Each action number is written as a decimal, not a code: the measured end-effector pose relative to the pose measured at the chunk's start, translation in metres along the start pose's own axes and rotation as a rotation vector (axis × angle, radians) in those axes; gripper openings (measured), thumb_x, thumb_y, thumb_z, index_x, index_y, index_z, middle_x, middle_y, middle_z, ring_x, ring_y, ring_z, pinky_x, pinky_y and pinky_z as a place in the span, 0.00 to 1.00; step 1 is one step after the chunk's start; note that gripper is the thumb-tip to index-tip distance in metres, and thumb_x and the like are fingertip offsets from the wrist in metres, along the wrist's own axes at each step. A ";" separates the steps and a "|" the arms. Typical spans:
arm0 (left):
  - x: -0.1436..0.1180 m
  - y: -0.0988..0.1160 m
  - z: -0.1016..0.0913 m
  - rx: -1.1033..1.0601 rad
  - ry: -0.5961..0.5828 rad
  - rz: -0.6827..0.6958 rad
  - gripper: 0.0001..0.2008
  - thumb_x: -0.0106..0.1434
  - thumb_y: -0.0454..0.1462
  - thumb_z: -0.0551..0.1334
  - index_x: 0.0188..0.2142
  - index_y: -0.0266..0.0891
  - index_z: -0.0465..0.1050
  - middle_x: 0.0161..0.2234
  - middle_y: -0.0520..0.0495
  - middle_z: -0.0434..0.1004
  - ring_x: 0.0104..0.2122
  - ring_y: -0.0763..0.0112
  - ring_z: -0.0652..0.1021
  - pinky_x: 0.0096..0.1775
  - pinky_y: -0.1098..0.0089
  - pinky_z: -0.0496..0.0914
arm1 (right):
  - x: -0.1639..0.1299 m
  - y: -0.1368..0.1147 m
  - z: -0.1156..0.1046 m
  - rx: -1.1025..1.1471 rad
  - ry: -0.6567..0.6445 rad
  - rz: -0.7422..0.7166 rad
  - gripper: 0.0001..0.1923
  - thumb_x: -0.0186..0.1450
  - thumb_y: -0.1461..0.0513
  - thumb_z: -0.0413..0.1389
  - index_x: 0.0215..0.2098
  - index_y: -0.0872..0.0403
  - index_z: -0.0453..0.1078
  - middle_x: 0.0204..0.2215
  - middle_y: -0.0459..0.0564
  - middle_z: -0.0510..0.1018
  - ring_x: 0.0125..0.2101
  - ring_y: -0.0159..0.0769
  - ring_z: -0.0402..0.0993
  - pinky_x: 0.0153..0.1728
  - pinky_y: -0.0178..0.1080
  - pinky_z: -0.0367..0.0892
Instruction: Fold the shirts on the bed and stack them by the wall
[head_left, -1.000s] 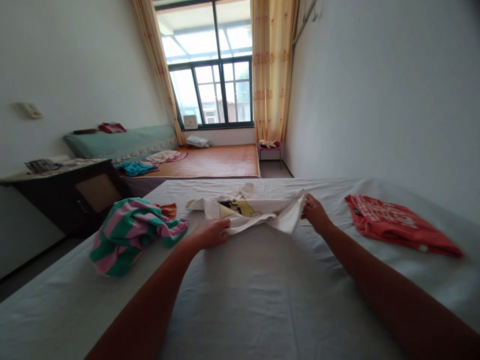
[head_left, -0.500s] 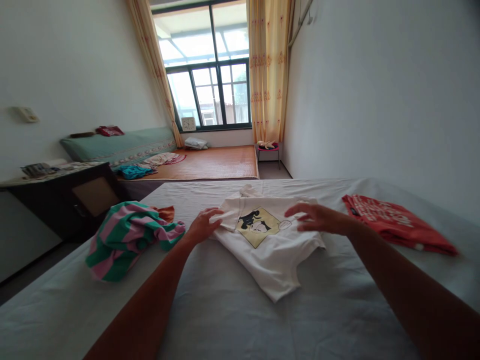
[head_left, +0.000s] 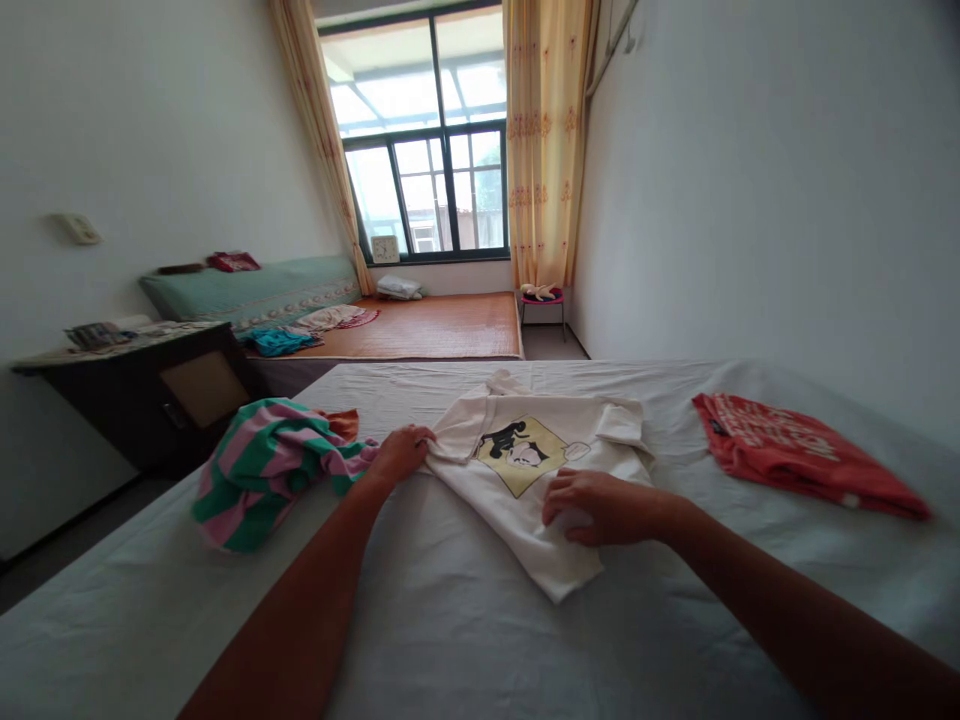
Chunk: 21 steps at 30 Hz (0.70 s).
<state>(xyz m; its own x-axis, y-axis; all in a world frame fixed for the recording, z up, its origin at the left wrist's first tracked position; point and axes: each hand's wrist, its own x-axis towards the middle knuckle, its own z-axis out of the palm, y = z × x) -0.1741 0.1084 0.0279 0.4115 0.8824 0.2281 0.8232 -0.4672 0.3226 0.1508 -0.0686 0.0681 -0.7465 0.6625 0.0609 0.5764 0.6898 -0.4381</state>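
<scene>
A white T-shirt (head_left: 525,520) lies partly folded on the bed's pale sheet, with a yellow diamond print showing a black figure. One sleeve is turned in over the shirt's right side. At the left edge, the fingers of my left hand (head_left: 403,455) are closed on the fabric. My right hand (head_left: 607,507) rests over the lower part, below the print. Its fingers and thumb curl together with white cloth between them; the fingertips are partly hidden.
A crumpled green-and-pink striped garment (head_left: 262,470) lies left, with an orange cloth (head_left: 343,424) behind it. A folded red shirt (head_left: 810,455) lies right. Beyond are a dark cabinet (head_left: 157,400), another bed with a brown mat (head_left: 450,325) and a small stool (head_left: 543,297).
My right hand has moved down and left from the shirt's right side to its lower part, uncovering the turned-in sleeve. My left hand has shifted slightly left and closed on the edge.
</scene>
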 end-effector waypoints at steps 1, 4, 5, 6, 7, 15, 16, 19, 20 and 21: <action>0.001 -0.002 -0.002 0.012 0.043 -0.066 0.15 0.56 0.32 0.54 0.39 0.41 0.77 0.38 0.47 0.78 0.41 0.64 0.76 0.46 0.68 0.67 | 0.000 -0.004 -0.001 0.030 -0.008 -0.007 0.14 0.57 0.65 0.58 0.43 0.51 0.72 0.40 0.49 0.75 0.43 0.37 0.69 0.46 0.37 0.63; 0.002 -0.014 -0.007 -0.013 0.123 -0.237 0.14 0.59 0.34 0.52 0.38 0.39 0.75 0.33 0.46 0.78 0.36 0.65 0.76 0.40 0.69 0.68 | 0.000 -0.018 0.004 0.068 -0.070 -0.032 0.19 0.55 0.60 0.61 0.45 0.50 0.70 0.41 0.48 0.74 0.41 0.37 0.70 0.42 0.36 0.65; 0.002 -0.018 -0.008 -0.025 0.122 -0.269 0.14 0.60 0.34 0.51 0.38 0.38 0.75 0.32 0.46 0.77 0.36 0.65 0.76 0.39 0.69 0.68 | 0.001 -0.022 0.009 0.041 -0.091 -0.038 0.22 0.53 0.59 0.62 0.47 0.50 0.69 0.41 0.49 0.74 0.41 0.39 0.70 0.41 0.37 0.65; 0.002 -0.022 -0.007 -0.035 0.115 -0.283 0.15 0.60 0.34 0.50 0.39 0.37 0.74 0.32 0.46 0.77 0.36 0.65 0.76 0.39 0.69 0.68 | 0.003 -0.026 0.014 -0.002 -0.100 -0.037 0.25 0.51 0.61 0.63 0.48 0.50 0.68 0.42 0.49 0.73 0.42 0.40 0.69 0.41 0.38 0.65; 0.002 -0.026 -0.005 -0.043 0.112 -0.278 0.15 0.60 0.34 0.51 0.40 0.37 0.74 0.34 0.45 0.77 0.37 0.64 0.76 0.39 0.69 0.68 | 0.005 -0.029 0.019 -0.055 -0.092 -0.025 0.26 0.50 0.63 0.62 0.48 0.50 0.68 0.43 0.50 0.73 0.42 0.42 0.69 0.40 0.38 0.64; 0.000 -0.012 0.002 -0.253 0.130 0.011 0.14 0.54 0.35 0.58 0.39 0.41 0.76 0.37 0.47 0.76 0.42 0.63 0.75 0.48 0.65 0.67 | 0.007 -0.022 0.001 0.065 0.352 0.289 0.12 0.60 0.67 0.47 0.39 0.54 0.68 0.34 0.49 0.76 0.36 0.37 0.71 0.39 0.36 0.64; 0.001 -0.008 -0.001 -0.311 0.164 -0.036 0.10 0.54 0.36 0.58 0.36 0.40 0.76 0.34 0.48 0.76 0.39 0.63 0.76 0.46 0.65 0.68 | 0.004 -0.017 -0.009 0.150 0.472 0.359 0.10 0.62 0.64 0.46 0.38 0.54 0.68 0.33 0.49 0.75 0.35 0.36 0.71 0.38 0.36 0.65; 0.004 0.001 -0.012 -0.704 0.309 -0.259 0.08 0.55 0.38 0.59 0.34 0.38 0.72 0.26 0.50 0.73 0.30 0.68 0.75 0.35 0.68 0.72 | -0.011 -0.002 -0.034 0.498 0.713 0.544 0.13 0.64 0.56 0.44 0.39 0.52 0.67 0.29 0.46 0.74 0.28 0.34 0.69 0.28 0.34 0.65; 0.005 0.003 -0.015 -0.882 0.327 -0.337 0.09 0.55 0.38 0.59 0.36 0.38 0.71 0.25 0.52 0.72 0.27 0.70 0.75 0.32 0.70 0.72 | -0.017 0.003 -0.039 0.621 0.732 0.576 0.15 0.64 0.53 0.45 0.41 0.52 0.66 0.29 0.46 0.74 0.26 0.33 0.69 0.26 0.34 0.65; 0.005 0.004 -0.019 -1.037 0.330 -0.403 0.10 0.54 0.38 0.60 0.37 0.38 0.70 0.24 0.53 0.71 0.25 0.73 0.74 0.29 0.72 0.71 | -0.022 0.010 -0.044 0.719 0.724 0.595 0.17 0.64 0.51 0.46 0.43 0.52 0.66 0.29 0.46 0.75 0.25 0.33 0.69 0.24 0.34 0.65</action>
<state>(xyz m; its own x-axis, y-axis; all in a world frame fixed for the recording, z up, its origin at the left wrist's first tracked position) -0.1759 0.1102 0.0478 -0.0554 0.9916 0.1166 0.0922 -0.1112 0.9895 0.1869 -0.0636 0.1017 0.0723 0.9949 0.0696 0.2780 0.0469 -0.9594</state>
